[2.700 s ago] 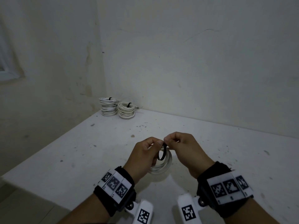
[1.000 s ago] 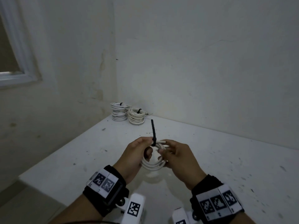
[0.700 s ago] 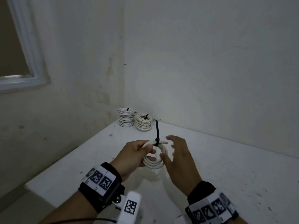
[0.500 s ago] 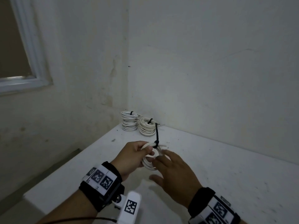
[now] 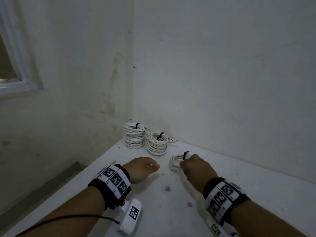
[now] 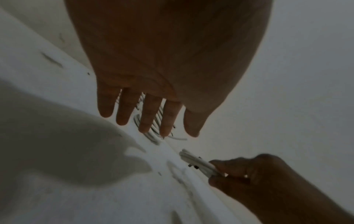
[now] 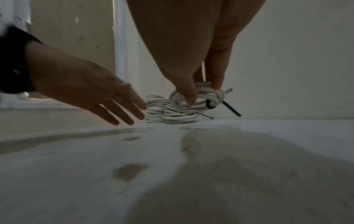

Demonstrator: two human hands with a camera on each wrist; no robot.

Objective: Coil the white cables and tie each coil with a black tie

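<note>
The right hand (image 5: 196, 166) pinches a small coil of white round cable (image 7: 197, 98) between thumb and fingers (image 7: 217, 75), holding it just above the white speckled bench (image 5: 171, 211). A black plastic tie (image 7: 210, 104) wraps the coil, its tail sticking out. The left hand (image 7: 107, 100) hovers beside it, fingers straight and holding nothing. Two stacks of tied white cable coils (image 5: 145, 139) stand in the bench's far corner.

Right hand (image 5: 195, 165) pinches with thumb and fingertips; left hand (image 5: 140, 169) hovers flat, fingers straight.
</note>
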